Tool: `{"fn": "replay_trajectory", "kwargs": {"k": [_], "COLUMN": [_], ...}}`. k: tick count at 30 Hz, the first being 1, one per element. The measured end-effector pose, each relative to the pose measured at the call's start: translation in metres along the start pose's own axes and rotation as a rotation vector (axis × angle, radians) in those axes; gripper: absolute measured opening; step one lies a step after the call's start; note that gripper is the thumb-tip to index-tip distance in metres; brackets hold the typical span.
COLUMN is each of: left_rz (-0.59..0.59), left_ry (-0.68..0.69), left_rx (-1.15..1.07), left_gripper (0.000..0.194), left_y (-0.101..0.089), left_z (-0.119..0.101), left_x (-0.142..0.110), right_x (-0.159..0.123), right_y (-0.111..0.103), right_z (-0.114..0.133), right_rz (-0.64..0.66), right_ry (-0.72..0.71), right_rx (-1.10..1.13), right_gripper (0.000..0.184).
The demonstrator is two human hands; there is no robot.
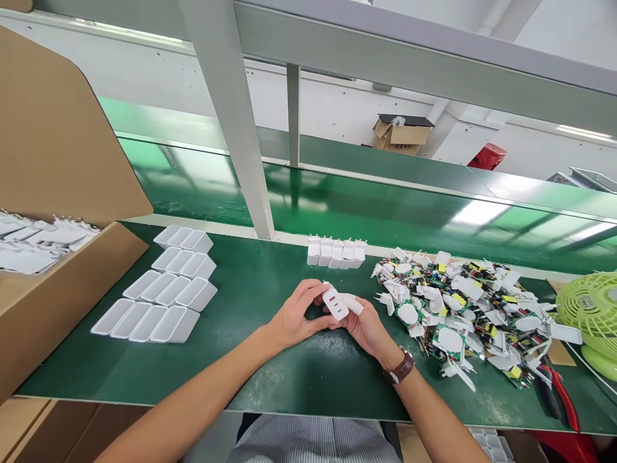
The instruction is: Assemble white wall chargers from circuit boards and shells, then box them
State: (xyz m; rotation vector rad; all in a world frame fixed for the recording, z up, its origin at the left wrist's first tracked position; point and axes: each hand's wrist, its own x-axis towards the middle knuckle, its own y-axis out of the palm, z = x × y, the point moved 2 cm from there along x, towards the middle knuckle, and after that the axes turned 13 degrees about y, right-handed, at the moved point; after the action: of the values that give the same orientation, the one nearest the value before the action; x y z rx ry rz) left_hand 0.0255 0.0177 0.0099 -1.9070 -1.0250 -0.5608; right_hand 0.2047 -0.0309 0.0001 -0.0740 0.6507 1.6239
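Observation:
A white plug charger [336, 305] is held between my two hands above the green table. Its face with one red port and two slim dark ports is turned up toward me. My left hand [295, 316] grips it from the left, with thumb and fingers closed on its edge. From the right, my right hand [367, 329] has its fingers closed on the same charger; white coverings sit on some of its fingers. Just beyond my hands, a row of several white chargers [336, 252] stands upright with prongs up.
Several open white housings [164, 289] stand in rows at left, beside a cardboard box [62, 308] of white parts. A heap of circuit boards [450, 341] with white pieces covers the right side. Red-handled pliers [563, 393] and a green fan [590, 308] are far right.

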Motion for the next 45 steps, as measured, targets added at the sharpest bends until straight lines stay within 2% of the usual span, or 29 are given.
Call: {"fn": "replay_trajectory", "kwargs": {"k": [3,6,9,11,14,16,20,25,30,34,37,39,41,45], "left_rz": [0.02,0.011,0.014,0.041,0.067,0.071,0.069,0.108,0.277,0.474,0.505,0.459,0.41,0.332], "left_ry": [-0.025,-0.076,-0.079,-0.041,0.018,0.065,0.145,0.131,0.078,-0.031,-0.054,-0.065,-0.13,-0.397], "left_rx": [-0.018,-0.02,0.002,0.01,-0.011,-0.017,0.081,0.215,0.086,0.062,0.128,0.188,0.277,0.393], "left_gripper": [0.06,0.068,0.049,0.035,0.026,0.025,0.023,0.021,0.017,0.013,0.016,0.017,0.017,0.018], "left_y": [-0.002,-0.006,-0.009,-0.009,-0.006,-0.005,-0.003,-0.003,-0.011,-0.021,-0.029,-0.039,-0.054,-0.084], "left_z": [0.001,0.002,0.002,0.002,0.002,0.0,-0.007,-0.013,-0.011,-0.014,-0.013,-0.005,0.012,0.055], "left_x": [-0.001,-0.001,-0.001,0.0,0.003,0.005,0.01,0.015,0.024,0.029,0.024,0.022,0.023,0.04], "right_x": [0.001,0.002,-0.001,-0.002,0.0,0.004,0.011,0.012,0.008,0.01,0.008,0.005,0.003,0.0], "right_y": [-0.002,-0.006,-0.007,-0.006,-0.007,-0.008,-0.011,-0.008,-0.008,-0.009,-0.01,-0.01,-0.01,-0.009], "right_z": [-0.005,-0.01,-0.013,-0.016,-0.018,-0.02,-0.022,-0.023,-0.02,-0.02,-0.021,-0.021,-0.021,-0.021], "right_rz": [-0.019,-0.166,-0.368,-0.416,-0.329,-0.249,-0.198,-0.171,-0.201,-0.167,-0.144,-0.146,-0.148,-0.142], "right_ry": [-0.046,-0.208,-0.415,-0.457,-0.425,-0.376,-0.334,-0.365,-0.348,-0.308,-0.34,-0.377,-0.389,-0.409], "right_rx": [-0.064,-0.198,-0.536,-0.711,-0.775,-0.811,-0.823,-0.793,-0.816,-0.795,-0.788,-0.795,-0.807,-0.839], "right_gripper": [0.039,0.036,0.033,0.042,0.074,0.083,0.085,0.086,0.086,0.086,0.088,0.088,0.084,0.073]}}
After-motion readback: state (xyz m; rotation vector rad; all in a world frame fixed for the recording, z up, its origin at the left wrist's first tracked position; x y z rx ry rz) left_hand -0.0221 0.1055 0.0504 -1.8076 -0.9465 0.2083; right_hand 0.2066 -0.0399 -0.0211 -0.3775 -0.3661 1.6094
